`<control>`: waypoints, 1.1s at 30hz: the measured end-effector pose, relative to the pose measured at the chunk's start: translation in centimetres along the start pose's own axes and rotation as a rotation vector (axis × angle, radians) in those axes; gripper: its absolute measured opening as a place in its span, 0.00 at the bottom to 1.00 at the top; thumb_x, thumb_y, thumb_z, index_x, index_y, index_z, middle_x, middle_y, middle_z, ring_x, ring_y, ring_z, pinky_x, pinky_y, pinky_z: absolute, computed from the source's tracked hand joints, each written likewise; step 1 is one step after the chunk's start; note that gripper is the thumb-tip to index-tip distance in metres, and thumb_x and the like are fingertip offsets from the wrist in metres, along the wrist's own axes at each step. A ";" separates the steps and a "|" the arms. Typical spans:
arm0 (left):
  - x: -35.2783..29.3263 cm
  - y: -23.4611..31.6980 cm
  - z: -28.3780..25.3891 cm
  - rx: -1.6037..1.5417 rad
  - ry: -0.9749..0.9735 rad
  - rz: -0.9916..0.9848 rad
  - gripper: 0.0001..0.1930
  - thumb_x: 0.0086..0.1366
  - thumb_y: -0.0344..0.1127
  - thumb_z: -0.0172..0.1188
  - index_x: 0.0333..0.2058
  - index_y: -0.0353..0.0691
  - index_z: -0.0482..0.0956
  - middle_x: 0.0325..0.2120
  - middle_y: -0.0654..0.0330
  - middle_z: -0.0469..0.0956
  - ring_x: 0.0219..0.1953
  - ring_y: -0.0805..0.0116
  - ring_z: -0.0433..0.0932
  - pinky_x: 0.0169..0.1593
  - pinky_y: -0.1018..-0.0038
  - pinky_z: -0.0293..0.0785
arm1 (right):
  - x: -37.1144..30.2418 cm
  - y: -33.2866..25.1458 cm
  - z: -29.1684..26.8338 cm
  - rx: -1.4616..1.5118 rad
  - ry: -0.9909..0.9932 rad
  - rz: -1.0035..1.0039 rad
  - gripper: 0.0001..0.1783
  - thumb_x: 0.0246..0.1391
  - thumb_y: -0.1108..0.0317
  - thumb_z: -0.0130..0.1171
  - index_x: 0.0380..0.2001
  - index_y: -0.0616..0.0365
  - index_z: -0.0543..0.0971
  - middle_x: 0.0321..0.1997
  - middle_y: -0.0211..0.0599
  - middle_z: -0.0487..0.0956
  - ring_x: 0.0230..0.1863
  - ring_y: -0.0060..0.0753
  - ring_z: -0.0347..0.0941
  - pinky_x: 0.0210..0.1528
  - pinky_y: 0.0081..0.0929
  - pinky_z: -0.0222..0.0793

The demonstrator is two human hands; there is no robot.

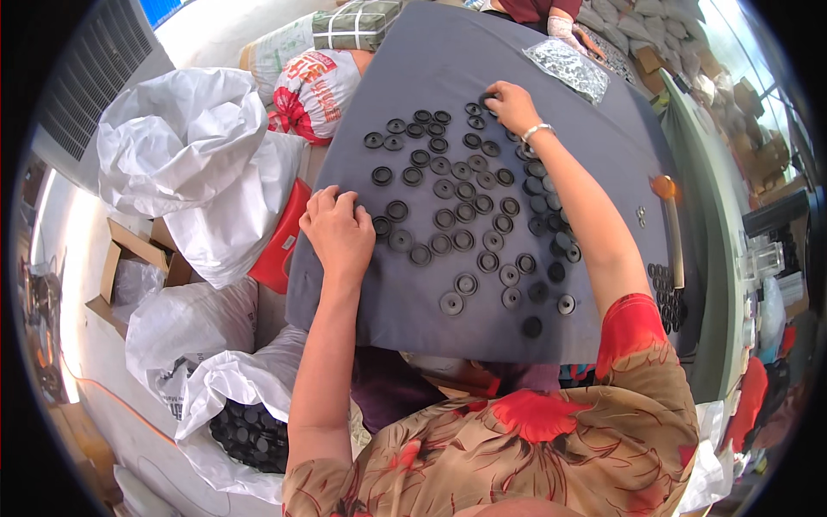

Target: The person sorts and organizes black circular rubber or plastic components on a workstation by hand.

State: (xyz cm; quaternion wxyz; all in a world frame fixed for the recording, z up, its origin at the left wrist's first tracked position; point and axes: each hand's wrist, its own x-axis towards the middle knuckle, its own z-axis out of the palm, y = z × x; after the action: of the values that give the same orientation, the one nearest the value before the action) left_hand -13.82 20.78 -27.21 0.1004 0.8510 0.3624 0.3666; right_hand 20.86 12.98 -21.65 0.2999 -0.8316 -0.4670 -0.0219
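Many round black ringed discs point(464, 213), apparently plastic or rubber, lie spread over a grey cloth-covered table point(620, 224). At the far side of the spread, my right hand point(514, 108) pinches one black disc point(488, 101); a bracelet circles that wrist. My left hand point(339, 233) is at the table's left edge with its fingers curled down, and whatever they hold is hidden. Right beside it lies another black disc point(382, 226). Plain-faced dark discs point(538, 293) run in a loose line below my right forearm, partly covered by it.
Opposite, a person's sleeved arm point(564, 30) is near a clear bag of small pieces point(568, 69). White sacks point(185, 146) and a red container point(282, 237) stand left of the table. An open sack of black parts point(250, 435) sits lower left. A stick-like tool point(672, 228) lies at the right edge.
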 end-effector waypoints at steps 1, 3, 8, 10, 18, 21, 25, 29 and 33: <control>0.0 0.0 0.0 -0.001 0.006 0.001 0.10 0.51 0.30 0.59 0.34 0.40 0.80 0.43 0.56 0.75 0.50 0.58 0.70 0.53 0.63 0.60 | 1.1 -0.6 0.2 0.177 -0.113 0.135 0.14 0.46 0.68 0.59 0.37 0.63 0.79 0.28 0.47 0.80 0.31 0.39 0.78 0.37 0.34 0.72; -0.2 0.0 0.2 -0.004 -0.006 0.006 0.10 0.51 0.30 0.59 0.34 0.40 0.80 0.43 0.56 0.75 0.50 0.58 0.70 0.53 0.62 0.60 | 2.8 -1.0 2.0 0.202 -0.148 0.132 0.16 0.45 0.68 0.60 0.37 0.64 0.80 0.27 0.44 0.80 0.28 0.34 0.78 0.35 0.31 0.73; -0.4 0.0 0.5 -0.024 0.008 0.000 0.10 0.51 0.30 0.58 0.34 0.39 0.80 0.43 0.56 0.74 0.50 0.58 0.69 0.53 0.62 0.59 | 4.8 -1.1 5.4 0.017 -0.136 0.063 0.16 0.44 0.63 0.62 0.37 0.60 0.82 0.32 0.46 0.81 0.36 0.42 0.78 0.43 0.33 0.72; -0.4 -0.1 0.4 -0.024 -0.003 -0.011 0.10 0.51 0.30 0.58 0.34 0.40 0.80 0.43 0.56 0.74 0.51 0.58 0.69 0.53 0.61 0.59 | 5.3 -0.4 5.1 -0.096 -0.120 0.011 0.17 0.44 0.61 0.62 0.38 0.58 0.82 0.40 0.47 0.80 0.45 0.47 0.76 0.51 0.36 0.69; 0.0 -0.3 0.3 -0.011 -0.003 -0.010 0.10 0.51 0.30 0.58 0.34 0.40 0.80 0.43 0.56 0.75 0.51 0.58 0.69 0.54 0.61 0.59 | 2.0 2.8 -0.6 -0.462 -0.310 -0.012 0.20 0.47 0.64 0.60 0.46 0.53 0.79 0.45 0.43 0.79 0.48 0.44 0.74 0.52 0.36 0.69; 0.1 0.0 0.4 -0.013 -0.008 -0.007 0.10 0.51 0.30 0.58 0.34 0.40 0.80 0.43 0.56 0.75 0.51 0.59 0.69 0.54 0.61 0.59 | 1.1 3.2 -0.2 -0.543 -0.237 -0.086 0.18 0.46 0.64 0.61 0.44 0.51 0.79 0.42 0.42 0.80 0.46 0.45 0.75 0.50 0.39 0.69; -0.1 0.0 0.3 -0.015 -0.021 -0.019 0.10 0.51 0.31 0.58 0.34 0.40 0.80 0.43 0.56 0.75 0.51 0.59 0.69 0.54 0.61 0.59 | 1.5 2.8 -0.1 -0.493 -0.127 -0.187 0.12 0.48 0.65 0.59 0.37 0.54 0.80 0.37 0.44 0.80 0.42 0.48 0.75 0.46 0.41 0.70; -0.1 0.6 0.4 -0.023 -0.010 0.004 0.10 0.51 0.31 0.58 0.34 0.40 0.80 0.43 0.56 0.75 0.51 0.59 0.69 0.54 0.61 0.59 | 2.5 3.7 0.2 -0.535 0.070 -0.206 0.08 0.50 0.65 0.55 0.32 0.56 0.79 0.34 0.47 0.79 0.40 0.49 0.75 0.44 0.42 0.70; -0.4 0.0 0.3 -0.003 -0.025 -0.013 0.10 0.51 0.30 0.58 0.34 0.40 0.80 0.43 0.57 0.75 0.51 0.59 0.68 0.54 0.62 0.59 | 1.3 2.2 1.2 -0.634 -0.229 -0.238 0.08 0.52 0.66 0.52 0.31 0.57 0.78 0.33 0.48 0.79 0.40 0.49 0.75 0.43 0.43 0.70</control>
State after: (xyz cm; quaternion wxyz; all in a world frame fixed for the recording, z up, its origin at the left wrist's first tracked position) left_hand -13.81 20.60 -27.63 0.1086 0.8530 0.3659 0.3560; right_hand 23.06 13.79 -23.29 -0.0321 -0.8201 -0.5612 -0.1073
